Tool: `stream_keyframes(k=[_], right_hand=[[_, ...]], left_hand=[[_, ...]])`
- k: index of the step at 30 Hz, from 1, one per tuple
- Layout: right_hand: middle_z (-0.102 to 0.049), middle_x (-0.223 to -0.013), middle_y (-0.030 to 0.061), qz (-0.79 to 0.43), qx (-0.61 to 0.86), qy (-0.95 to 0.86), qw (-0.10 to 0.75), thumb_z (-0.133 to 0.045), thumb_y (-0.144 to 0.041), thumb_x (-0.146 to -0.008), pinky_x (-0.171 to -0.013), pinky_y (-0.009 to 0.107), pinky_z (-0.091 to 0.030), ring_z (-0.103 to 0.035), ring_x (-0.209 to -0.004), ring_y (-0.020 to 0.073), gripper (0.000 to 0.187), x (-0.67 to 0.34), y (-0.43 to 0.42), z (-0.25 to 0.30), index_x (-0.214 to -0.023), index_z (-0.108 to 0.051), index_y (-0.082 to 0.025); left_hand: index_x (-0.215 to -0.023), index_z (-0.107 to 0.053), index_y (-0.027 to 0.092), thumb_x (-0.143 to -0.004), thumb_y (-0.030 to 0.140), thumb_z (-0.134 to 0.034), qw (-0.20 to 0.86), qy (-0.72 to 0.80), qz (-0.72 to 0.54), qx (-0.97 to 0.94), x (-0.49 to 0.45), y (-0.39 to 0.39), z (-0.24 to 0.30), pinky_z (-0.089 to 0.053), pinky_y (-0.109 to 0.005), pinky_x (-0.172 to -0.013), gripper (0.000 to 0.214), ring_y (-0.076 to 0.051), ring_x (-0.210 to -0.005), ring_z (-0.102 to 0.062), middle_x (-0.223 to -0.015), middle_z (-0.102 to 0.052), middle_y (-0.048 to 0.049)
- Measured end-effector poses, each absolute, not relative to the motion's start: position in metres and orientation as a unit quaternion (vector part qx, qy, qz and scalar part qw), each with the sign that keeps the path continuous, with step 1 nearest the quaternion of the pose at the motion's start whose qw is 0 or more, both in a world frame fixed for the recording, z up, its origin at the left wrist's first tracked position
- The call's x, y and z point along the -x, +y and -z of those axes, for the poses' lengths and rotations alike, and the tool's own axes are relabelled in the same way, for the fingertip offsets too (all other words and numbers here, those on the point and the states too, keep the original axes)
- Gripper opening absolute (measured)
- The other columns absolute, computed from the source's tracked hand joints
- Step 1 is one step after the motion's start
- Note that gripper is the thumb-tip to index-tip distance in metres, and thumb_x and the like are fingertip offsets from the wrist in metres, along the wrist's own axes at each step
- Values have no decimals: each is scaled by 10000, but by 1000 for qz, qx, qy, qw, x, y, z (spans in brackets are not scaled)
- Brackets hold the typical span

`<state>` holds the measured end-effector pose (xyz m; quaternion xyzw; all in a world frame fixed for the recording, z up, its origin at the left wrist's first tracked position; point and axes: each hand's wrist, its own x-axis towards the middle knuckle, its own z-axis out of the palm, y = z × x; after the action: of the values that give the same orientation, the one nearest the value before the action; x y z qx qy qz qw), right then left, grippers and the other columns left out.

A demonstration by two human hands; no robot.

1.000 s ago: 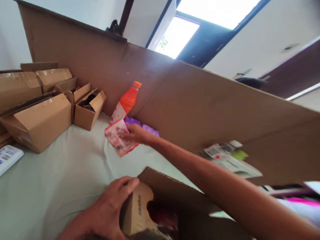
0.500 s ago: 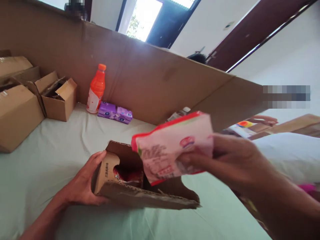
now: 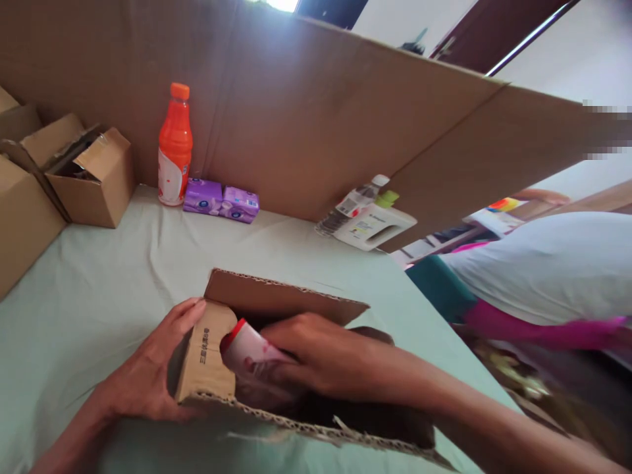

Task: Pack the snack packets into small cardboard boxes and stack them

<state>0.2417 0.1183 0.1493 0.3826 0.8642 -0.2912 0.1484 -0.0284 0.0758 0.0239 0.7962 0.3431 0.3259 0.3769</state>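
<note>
My left hand [image 3: 148, 365] grips the near-left end of an open cardboard box [image 3: 207, 352], thumb at the upper corner and fingers around the outer side. Printed characters show on that end's folded flap. Inside the box, my right hand [image 3: 316, 355] is closed on a pinkish-white packet with red edges [image 3: 251, 345]. The packet's front end lies by the notch in the flap, and its lower part is hidden in the box's shadow. What lies beneath it cannot be made out.
An orange drink bottle [image 3: 175, 148] stands beside purple packs [image 3: 220, 199]. Farther right are a clear bottle [image 3: 353, 204] and a white jug [image 3: 378, 227]. Cardboard boxes [image 3: 93, 174] stand at left, before a cardboard wall [image 3: 296, 125]. Another person [image 3: 548, 270] is at right.
My right hand has lowered the packet from above the box down into it, moving left. The left hand still holds the box end. The view has tilted downward.
</note>
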Motion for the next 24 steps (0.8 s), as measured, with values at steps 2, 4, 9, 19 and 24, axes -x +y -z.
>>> stream_keyframes(k=[2, 4, 9, 19, 24], right_hand=[[-764, -890, 65, 270, -380, 861, 205, -604, -140, -893, -649, 291, -419, -676, -746, 209, 151, -228, 119, -139, -770, -676, -190], [-780, -938, 83, 252, -376, 862, 227, -600, -136, -896, -650, 299, -428, -695, -769, 229, 141, -220, 118, -134, -820, -707, -188], [-786, -989, 74, 246, -376, 870, 203, -569, -166, -920, -672, 302, -445, -711, -811, 242, 165, -215, 117, -133, -891, -730, -190], [-763, -1019, 66, 151, -405, 897, -90, -568, -280, -968, -799, 310, -544, -718, -911, 221, 172, -262, 96, -173, -1043, -714, -228], [-769, -900, 35, 58, -482, 835, -259, -597, -330, -967, -688, 268, -592, -740, -769, 197, 113, -316, 54, -169, -967, -700, -284]], left_hand=[[-1606, -42, 374, -709, 535, -835, 379, 346, -323, -795, 28, 75, -24, -280, -619, -1223, 1208, -455, -1509, -225, -1662, -199, -99], [-1605, -39, 381, -708, 531, -838, 379, 348, -325, -794, 27, 75, -24, -280, -623, -1222, 1211, -455, -1511, -218, -1659, -207, -97], [-1602, -20, 393, -696, 540, -844, 373, 335, -331, -799, 26, 76, -25, -282, -634, -1216, 1233, -451, -1512, -213, -1648, -233, -92], [-1596, -65, 402, -693, 495, -854, 375, 343, -337, -793, 27, 79, -23, -279, -623, -1217, 1202, -445, -1502, -243, -1658, -196, -90], [-1606, -111, 361, -677, 519, -851, 382, 344, -340, -788, 27, 81, -21, -290, -607, -1218, 1198, -462, -1496, -254, -1661, -232, -88]])
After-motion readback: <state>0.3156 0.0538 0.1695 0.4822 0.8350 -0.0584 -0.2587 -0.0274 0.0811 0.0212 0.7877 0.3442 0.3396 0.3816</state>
